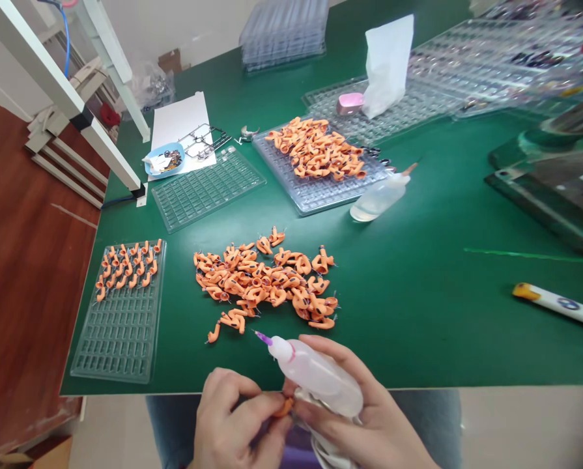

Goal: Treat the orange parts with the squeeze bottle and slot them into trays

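Note:
Near the table's front edge, my left hand (pixel 240 420) pinches a small orange earbud shell (pixel 284 408) between thumb and fingers. My right hand (pixel 369 407) is closed round a translucent squeeze bottle (pixel 323 378) with a purple needle tip that points up and left. Under the bottle, a crumpled white cloth (pixel 324 448) is also in the right hand, and its fingertips come close to the shell. Just beyond both hands lies a loose pile of orange earbud shells (pixel 259 280), some with thin wires sticking out.
Left of the pile, a clear compartment tray (pixel 115 339) holds rows of shells at its far end. Stacked trays (pixel 311 203) bear more shells. A second bottle (pixel 376 198) leans beside them. A white-and-yellow pen-like tool (pixel 559 305) and a dark metal fixture (pixel 540 185) are right.

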{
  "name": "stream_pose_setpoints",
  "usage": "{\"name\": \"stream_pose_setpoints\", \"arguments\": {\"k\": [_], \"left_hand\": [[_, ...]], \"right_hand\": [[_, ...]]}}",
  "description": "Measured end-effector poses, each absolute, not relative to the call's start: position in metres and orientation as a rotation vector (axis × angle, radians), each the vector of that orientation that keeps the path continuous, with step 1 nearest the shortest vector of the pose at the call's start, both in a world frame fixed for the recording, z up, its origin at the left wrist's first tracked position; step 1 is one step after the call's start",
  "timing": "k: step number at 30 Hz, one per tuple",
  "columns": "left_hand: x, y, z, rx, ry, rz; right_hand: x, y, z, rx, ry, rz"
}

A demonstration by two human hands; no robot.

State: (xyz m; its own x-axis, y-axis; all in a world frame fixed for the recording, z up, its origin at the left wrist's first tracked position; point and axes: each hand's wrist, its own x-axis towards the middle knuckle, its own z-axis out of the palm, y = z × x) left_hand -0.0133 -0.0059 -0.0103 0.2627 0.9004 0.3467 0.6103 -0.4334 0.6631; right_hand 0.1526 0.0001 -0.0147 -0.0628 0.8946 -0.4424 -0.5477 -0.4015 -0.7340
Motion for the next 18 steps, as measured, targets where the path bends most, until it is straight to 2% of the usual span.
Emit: {"name": "stream_pose_setpoints", "arguments": {"k": [18], "left_hand": [[-0.0148, -0.0046, -0.0076, 2.194, 1.316, 1.014]], "right_hand": [[0.1530, 0.0013, -0.0116, -1.028, -0.487, 1.686]]}}
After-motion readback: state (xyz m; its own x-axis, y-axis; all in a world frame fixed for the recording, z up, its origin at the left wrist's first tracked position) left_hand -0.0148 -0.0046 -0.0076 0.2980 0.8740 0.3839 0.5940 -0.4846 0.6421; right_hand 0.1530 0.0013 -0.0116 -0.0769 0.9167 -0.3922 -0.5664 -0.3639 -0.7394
